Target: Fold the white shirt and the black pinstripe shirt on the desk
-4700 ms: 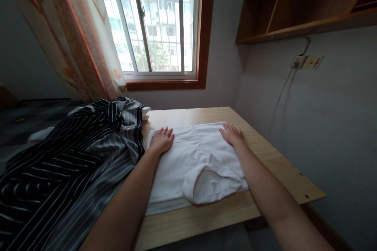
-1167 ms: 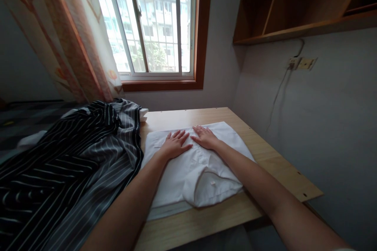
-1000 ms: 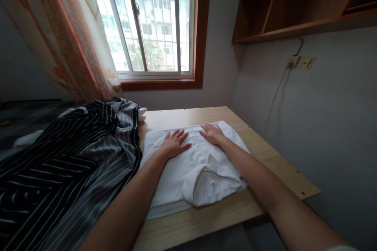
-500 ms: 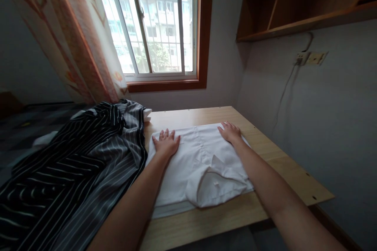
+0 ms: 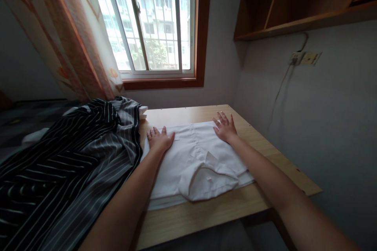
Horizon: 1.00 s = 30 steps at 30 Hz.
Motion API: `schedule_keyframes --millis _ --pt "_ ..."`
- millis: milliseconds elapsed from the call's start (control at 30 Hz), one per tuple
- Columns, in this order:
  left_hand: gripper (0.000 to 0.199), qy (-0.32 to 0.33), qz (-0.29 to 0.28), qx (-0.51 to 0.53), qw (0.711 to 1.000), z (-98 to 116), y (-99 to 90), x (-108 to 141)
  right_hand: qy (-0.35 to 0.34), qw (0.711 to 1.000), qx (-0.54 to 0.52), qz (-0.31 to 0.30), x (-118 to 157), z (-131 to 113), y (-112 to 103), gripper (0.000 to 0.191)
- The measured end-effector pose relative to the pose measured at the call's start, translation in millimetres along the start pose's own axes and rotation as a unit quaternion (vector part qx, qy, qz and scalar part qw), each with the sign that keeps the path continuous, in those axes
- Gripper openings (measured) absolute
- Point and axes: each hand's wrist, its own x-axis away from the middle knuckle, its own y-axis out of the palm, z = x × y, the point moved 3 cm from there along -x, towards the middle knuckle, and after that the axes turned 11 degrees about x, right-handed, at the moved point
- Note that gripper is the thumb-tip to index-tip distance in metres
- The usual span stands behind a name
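A white collared shirt (image 5: 188, 160) lies folded into a rough rectangle, front up, its collar towards me and its button strip running away down the middle. On its far left part rests my left hand (image 5: 160, 139), palm down with the fingers spread. My right hand (image 5: 225, 126) is at the far right corner of the shirt, fingers apart, the fingertips reaching past the cloth's far edge. Neither hand grips anything. Beneath the shirt is a light wooden table (image 5: 182, 227).
Black-and-grey striped clothing (image 5: 67, 164) is heaped along the left, against the table's side. Behind stand a barred window (image 5: 153, 27) and a patterned curtain (image 5: 67, 39). A wooden shelf (image 5: 265, 27) and a wall socket (image 5: 309, 59) with a cord are at the right.
My right hand has lifted or slid slightly away from me, its fingers now spread past the shirt's edge. My left hand stays on the left part. The camera view has shifted a little.
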Motion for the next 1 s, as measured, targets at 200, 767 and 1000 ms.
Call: schedule_keyframes --millis 200,767,1000 --pt "0.081 0.052 -0.019 0.018 0.998 0.6 3.0 -15.4 -0.126 0.982 -0.093 -0.106 23.7 -4.3 1.6 0.060" --pt "0.045 0.384 -0.138 0.194 0.892 20.9 -34.6 121.9 -0.043 0.990 -0.075 -0.114 48.6 2.0 -2.5 0.059" --pt "0.052 0.467 -0.144 0.107 0.866 6.4 -22.5 148.3 -0.046 0.989 -0.085 -0.108 48.9 3.6 -3.4 0.060"
